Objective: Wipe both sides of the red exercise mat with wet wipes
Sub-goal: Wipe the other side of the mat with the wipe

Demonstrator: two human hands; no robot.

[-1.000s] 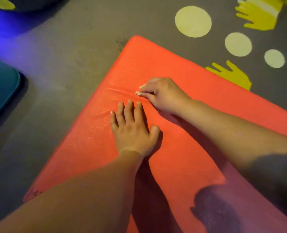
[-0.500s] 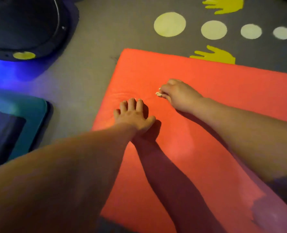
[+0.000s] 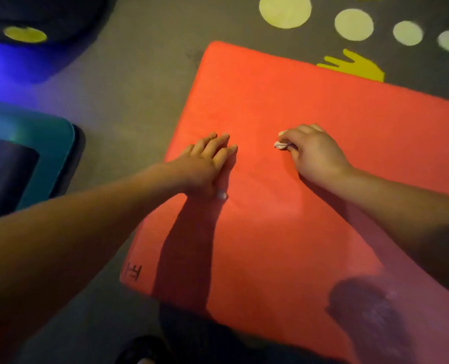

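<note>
The red exercise mat (image 3: pixel 283 232) lies flat on the grey floor (image 3: pixel 129 101). On it, the right hand (image 3: pixel 314 153) has its fingers curled round a crumpled wet wipe (image 3: pixel 281 145), held against the surface. The left hand (image 3: pixel 205 164) rests near the mat's left edge, fingers straight, palm down. Yellow dots (image 3: pixel 285 11) and a yellow handprint (image 3: pixel 354 67) mark the floor beyond; a teal mat (image 3: pixel 47 143) lies left.

The red rectangular foam exercise mat (image 3: pixel 323 122) lies on the grey carpeted floor (image 3: pixel 139 88) before me. My left grip (image 3: pixel 205 164) rests flat on it near its left edge. My right grip (image 3: pixel 315 153) sits to the right, apart, pinching a crumpled white wet wipe (image 3: pixel 281 145). A teal rounded pad (image 3: pixel 47 132) lies left of the mat, with a dark round object (image 3: pixel 47 11) behind it. Pale yellow printed circles (image 3: pixel 285 10) lie beyond the mat's far edge.
</note>
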